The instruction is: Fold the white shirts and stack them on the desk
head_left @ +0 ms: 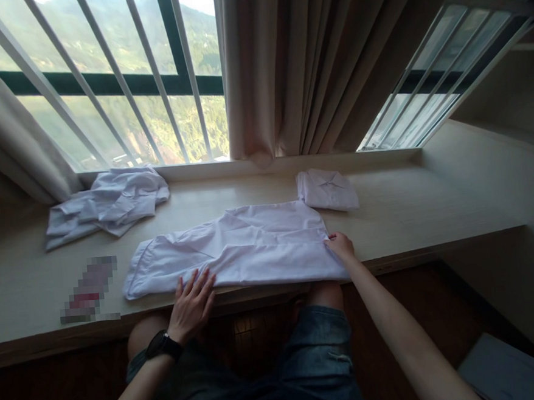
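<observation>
On the near side of the counter (229,187), the spread garment (271,257) runs left to right, its right end pinched by the right hand (342,246), the left hand (194,308) flat, ungrasping, on its near-left part.

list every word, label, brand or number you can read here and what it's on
No text can be read anywhere.
Pixelated item at the left: any print is blocked out.
Black wristwatch: face too dark and small to read.
Spread white garment, folded white shirt and crumpled white garment: no legible label.
</observation>
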Demonstrator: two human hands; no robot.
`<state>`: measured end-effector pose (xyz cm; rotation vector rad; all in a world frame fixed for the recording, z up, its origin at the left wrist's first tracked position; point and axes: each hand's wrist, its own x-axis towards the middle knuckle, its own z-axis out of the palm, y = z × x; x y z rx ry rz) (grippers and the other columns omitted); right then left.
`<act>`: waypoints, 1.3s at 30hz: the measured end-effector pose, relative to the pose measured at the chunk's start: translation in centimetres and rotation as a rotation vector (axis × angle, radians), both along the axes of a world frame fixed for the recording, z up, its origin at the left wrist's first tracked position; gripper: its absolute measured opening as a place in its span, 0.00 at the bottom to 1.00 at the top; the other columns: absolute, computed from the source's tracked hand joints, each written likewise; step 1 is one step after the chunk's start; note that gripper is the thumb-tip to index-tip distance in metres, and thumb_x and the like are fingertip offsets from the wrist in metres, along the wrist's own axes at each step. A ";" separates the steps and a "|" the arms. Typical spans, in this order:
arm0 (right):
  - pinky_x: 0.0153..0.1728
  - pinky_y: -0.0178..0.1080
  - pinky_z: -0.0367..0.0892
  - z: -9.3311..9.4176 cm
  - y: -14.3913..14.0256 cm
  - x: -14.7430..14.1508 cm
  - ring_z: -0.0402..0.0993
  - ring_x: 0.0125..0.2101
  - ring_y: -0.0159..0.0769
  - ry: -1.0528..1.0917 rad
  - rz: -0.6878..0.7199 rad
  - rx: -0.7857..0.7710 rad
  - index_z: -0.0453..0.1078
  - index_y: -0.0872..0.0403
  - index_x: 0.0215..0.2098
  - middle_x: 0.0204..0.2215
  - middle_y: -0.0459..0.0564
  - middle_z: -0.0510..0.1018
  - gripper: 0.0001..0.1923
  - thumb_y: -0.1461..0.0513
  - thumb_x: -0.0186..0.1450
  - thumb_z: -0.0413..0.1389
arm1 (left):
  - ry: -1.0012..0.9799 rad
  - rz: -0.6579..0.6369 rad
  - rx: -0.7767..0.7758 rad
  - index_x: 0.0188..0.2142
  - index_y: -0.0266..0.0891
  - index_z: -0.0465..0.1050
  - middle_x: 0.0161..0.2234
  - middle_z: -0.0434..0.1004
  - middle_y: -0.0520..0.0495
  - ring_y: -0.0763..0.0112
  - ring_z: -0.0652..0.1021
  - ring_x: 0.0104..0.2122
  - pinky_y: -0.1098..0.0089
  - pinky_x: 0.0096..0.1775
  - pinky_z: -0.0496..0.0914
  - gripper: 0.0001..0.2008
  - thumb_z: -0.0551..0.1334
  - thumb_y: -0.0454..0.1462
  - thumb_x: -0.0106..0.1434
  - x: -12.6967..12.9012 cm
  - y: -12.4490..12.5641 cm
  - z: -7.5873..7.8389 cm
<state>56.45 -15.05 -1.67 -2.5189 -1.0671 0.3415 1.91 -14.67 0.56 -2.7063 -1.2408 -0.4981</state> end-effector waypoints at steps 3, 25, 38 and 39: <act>0.47 0.41 0.67 0.5 0.6 0.4 0.76 0.46 0.49 -0.011 0.065 0.033 0.72 0.55 0.52 0.45 0.59 0.79 0.25 0.59 0.56 0.61 | -0.019 0.008 -0.016 0.67 0.47 0.59 0.70 0.53 0.46 0.52 0.54 0.69 0.43 0.67 0.46 0.26 0.52 0.42 0.70 2.9 0.9 1.5; 0.36 0.36 0.68 1.9 7.5 4.5 0.75 0.35 0.42 0.297 0.179 -0.119 0.75 0.56 0.27 0.27 0.49 0.79 0.15 0.57 0.45 0.70 | 0.010 -0.001 -0.238 0.65 0.53 0.62 0.68 0.60 0.49 0.51 0.56 0.68 0.40 0.65 0.46 0.24 0.48 0.45 0.72 16.2 7.9 -0.7; 0.45 0.42 0.73 3.9 14.4 2.6 0.78 0.41 0.43 0.744 0.077 0.027 0.76 0.55 0.41 0.39 0.54 0.82 0.20 0.52 0.56 0.66 | -0.003 -0.123 -0.273 0.67 0.56 0.58 0.69 0.56 0.52 0.53 0.52 0.70 0.38 0.66 0.41 0.25 0.47 0.46 0.73 20.7 7.2 -1.2; 0.45 0.42 0.73 4.1 14.7 2.5 0.79 0.40 0.43 0.798 0.085 0.017 0.76 0.56 0.40 0.37 0.53 0.82 0.19 0.54 0.55 0.67 | -0.005 -0.131 -0.266 0.67 0.56 0.58 0.69 0.56 0.52 0.53 0.53 0.69 0.38 0.66 0.41 0.25 0.47 0.46 0.73 20.3 7.2 -1.2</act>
